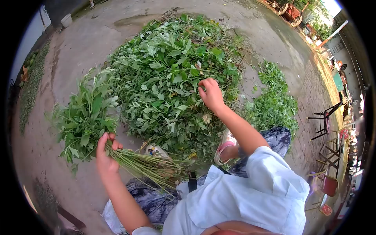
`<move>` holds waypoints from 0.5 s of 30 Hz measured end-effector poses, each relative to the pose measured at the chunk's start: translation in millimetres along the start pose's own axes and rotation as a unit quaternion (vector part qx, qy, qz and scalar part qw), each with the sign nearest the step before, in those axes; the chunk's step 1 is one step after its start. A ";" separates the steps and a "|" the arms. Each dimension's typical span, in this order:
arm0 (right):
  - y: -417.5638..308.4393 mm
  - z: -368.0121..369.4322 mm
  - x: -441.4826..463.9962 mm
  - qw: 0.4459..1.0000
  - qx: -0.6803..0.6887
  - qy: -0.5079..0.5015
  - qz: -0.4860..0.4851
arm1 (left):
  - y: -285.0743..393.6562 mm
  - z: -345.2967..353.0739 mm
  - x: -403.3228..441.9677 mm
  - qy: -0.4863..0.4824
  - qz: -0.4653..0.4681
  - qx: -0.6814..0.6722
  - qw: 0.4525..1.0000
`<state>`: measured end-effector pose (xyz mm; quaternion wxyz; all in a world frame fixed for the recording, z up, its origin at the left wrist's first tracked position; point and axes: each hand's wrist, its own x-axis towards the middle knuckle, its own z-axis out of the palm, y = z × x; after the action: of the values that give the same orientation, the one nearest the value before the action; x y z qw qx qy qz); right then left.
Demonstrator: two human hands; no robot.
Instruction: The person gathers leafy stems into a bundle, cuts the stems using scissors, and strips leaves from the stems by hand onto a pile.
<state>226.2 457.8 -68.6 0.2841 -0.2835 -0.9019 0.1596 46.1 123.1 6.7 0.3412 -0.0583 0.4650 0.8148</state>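
Observation:
My left hand (107,152) is closed around a bunch of leafy green stems (87,117). The leaves fan out to the upper left, and the bare stalks (145,166) point to the lower right, over my lap. In front of me lies a big heap of cut leafy greens (164,74). My right hand (211,94) is over the right side of this heap, its fingers curled and pinched together at a leafy stem; the exact grip is partly hidden by the hand.
A smaller, lower heap of greens (276,94) lies to the right. My clog (226,145) stands at the big heap's near edge. Chairs (327,117) line the right side. A white bucket (66,20) stands at the far left on the concrete ground (86,43).

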 end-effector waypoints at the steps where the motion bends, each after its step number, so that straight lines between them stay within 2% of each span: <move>1: 11.0 -1.0 21.0 0.998 -0.027 0.055 -0.012 | -4.3 7.0 2.6 -0.007 -0.013 0.011 1.000; 2: 23.3 3.1 39.1 0.993 -0.054 0.096 -0.038 | -6.9 14.3 4.9 -0.013 -0.026 0.011 1.000; 5: 40.5 13.9 71.0 0.995 -0.053 0.063 -0.054 | -13.5 35.2 9.8 -0.036 -0.044 0.005 0.998; 8: 23.0 19.9 86.3 0.998 -0.057 0.025 -0.032 | -18.5 49.3 18.4 -0.041 -0.049 0.006 0.998; 9: 15.0 22.8 89.6 0.997 -0.041 0.042 -0.042 | -20.3 53.2 21.1 -0.040 -0.056 0.011 0.998; 12: -4.3 31.5 98.4 0.990 -0.115 -0.070 -0.036 | -25.7 63.7 30.2 -0.039 -0.053 0.010 0.998; 13: -11.0 31.8 101.8 0.992 -0.089 -0.074 -0.043 | -27.2 64.9 32.9 -0.042 -0.046 0.010 0.998; 15: -34.8 16.9 110.4 0.995 0.073 -0.068 0.029 | -29.1 62.2 37.8 -0.046 -0.047 0.003 0.998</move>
<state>126.5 494.7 -19.7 0.2376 -0.2764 -0.8964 0.2523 48.9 201.4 5.1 0.4005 -0.0415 0.4477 0.7984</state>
